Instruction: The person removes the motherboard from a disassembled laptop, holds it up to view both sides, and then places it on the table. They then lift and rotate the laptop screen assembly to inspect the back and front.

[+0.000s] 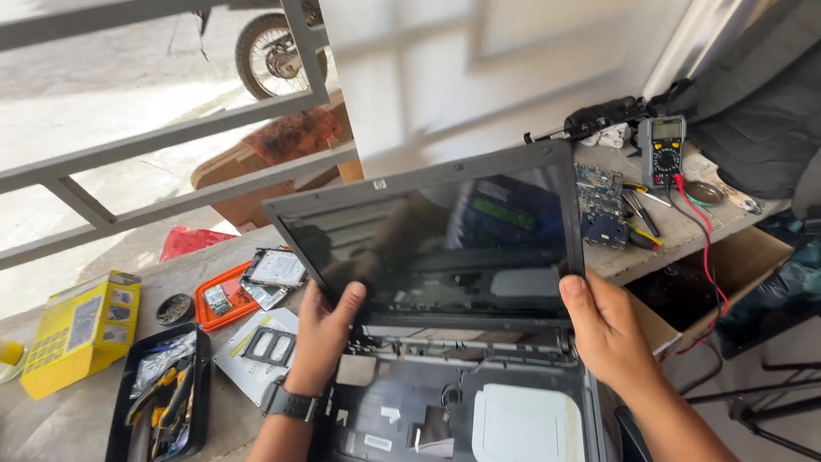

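A dark laptop screen panel (445, 239) stands upright above the opened laptop base (462, 402). My left hand (321, 338) grips the panel's lower left edge, a black watch on its wrist. At the lower right edge, my right hand (603, 329) holds the panel with the thumb on the bezel. The base lies without its keyboard, with bare internals and a pale touchpad area (523, 423) showing.
Left of the laptop lie a hard drive (275, 268), an orange tray (224, 299), a black tool tray (162, 393) and a yellow box (81, 329). At the back right sit a circuit board (600, 204) and a multimeter (663, 150) with red leads. A window grille (171, 128) is at the left.
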